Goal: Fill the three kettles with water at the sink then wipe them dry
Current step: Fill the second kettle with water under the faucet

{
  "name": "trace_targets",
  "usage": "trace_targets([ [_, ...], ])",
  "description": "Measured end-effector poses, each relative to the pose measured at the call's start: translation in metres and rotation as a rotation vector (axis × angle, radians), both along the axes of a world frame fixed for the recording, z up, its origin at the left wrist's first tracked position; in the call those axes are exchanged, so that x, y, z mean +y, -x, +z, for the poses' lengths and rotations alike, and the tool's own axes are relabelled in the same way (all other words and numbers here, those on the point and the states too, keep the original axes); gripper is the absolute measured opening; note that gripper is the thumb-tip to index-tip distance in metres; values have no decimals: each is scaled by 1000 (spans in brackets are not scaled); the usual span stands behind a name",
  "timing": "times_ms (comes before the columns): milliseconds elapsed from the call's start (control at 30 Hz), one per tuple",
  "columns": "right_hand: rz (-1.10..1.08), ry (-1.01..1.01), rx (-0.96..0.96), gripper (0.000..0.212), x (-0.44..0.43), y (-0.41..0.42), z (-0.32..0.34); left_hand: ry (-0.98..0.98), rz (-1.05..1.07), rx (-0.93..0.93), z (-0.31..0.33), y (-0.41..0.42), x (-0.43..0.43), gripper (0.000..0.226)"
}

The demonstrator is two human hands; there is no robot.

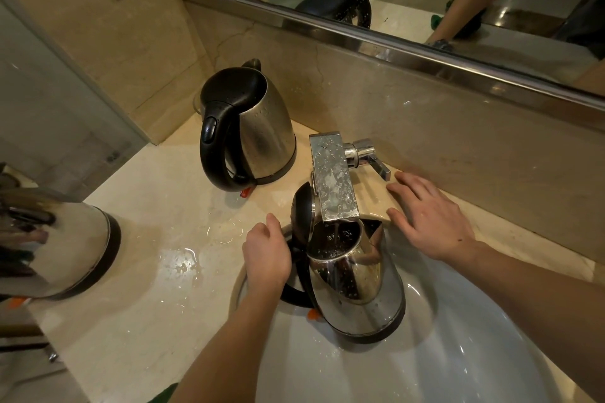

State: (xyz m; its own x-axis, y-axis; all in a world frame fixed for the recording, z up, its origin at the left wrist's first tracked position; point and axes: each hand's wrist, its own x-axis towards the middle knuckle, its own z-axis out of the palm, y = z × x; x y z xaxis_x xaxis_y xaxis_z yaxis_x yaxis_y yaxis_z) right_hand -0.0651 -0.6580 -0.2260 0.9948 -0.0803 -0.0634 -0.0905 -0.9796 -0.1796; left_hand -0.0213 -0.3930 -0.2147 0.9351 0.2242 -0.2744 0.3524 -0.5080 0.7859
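A steel kettle [357, 291] with its black lid flipped open stands in the white sink [458, 353], its mouth right under the square chrome tap [332, 180]. My left hand [266, 255] grips its black handle. My right hand [429, 216] lies flat with spread fingers on the counter beside the tap lever [376, 159], apart from it. A second steel kettle [252, 127], lid down and beaded with drops, stands at the back of the counter. The third kettle [55, 245] stands at the left edge, partly cut off.
The beige stone counter [157, 271] carries small puddles in front of my left hand. A stone backsplash and a chrome-framed mirror [393, 39] run behind the tap. A glass panel [49, 91] closes the left side.
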Motion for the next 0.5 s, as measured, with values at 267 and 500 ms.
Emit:
trace_targets([
  [267, 3, -14, -3, 66, -1, 0, 0, -5, -12, -7, 0, 0, 1, 48],
  [500, 0, -7, 8, 70, 1, 0, 2, 6, -4, 3, 3, 1, 0, 48],
])
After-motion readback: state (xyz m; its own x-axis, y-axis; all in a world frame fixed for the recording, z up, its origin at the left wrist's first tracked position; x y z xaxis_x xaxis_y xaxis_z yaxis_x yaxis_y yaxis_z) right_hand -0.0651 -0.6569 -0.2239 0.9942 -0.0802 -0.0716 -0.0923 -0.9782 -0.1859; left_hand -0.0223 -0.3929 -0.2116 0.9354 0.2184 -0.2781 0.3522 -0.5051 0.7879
